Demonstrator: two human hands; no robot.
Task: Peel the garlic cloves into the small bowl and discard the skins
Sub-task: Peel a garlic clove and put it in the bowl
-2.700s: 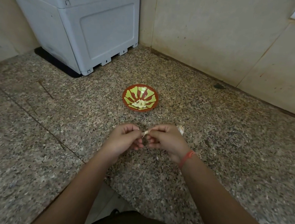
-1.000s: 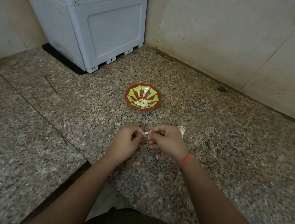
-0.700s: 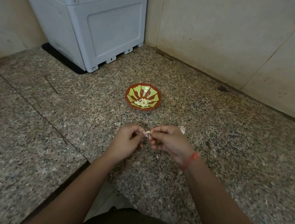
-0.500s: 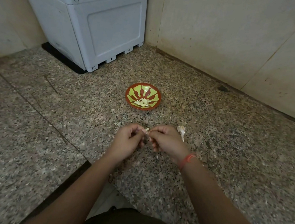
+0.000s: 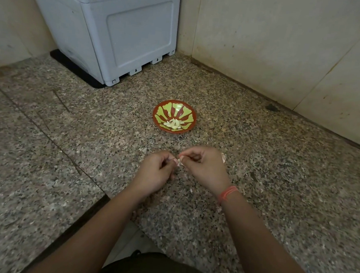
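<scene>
A small red bowl with green petals sits on the granite counter and holds several peeled garlic cloves. Just in front of it, my left hand and my right hand meet over the counter. Both pinch one small garlic clove between their fingertips, and most of the clove is hidden by the fingers. A pale piece of garlic peeks out on the counter behind my right hand.
A grey plastic appliance stands in the back left corner. Beige tiled walls close the counter at the back and right. Small bits of skin lie scattered near my wrists. The counter edge cuts in below my left forearm.
My hands stayed together on the clove, with small shifts of the fingers. My right hand moved slightly right, covering more of the pale garlic piece behind it.
</scene>
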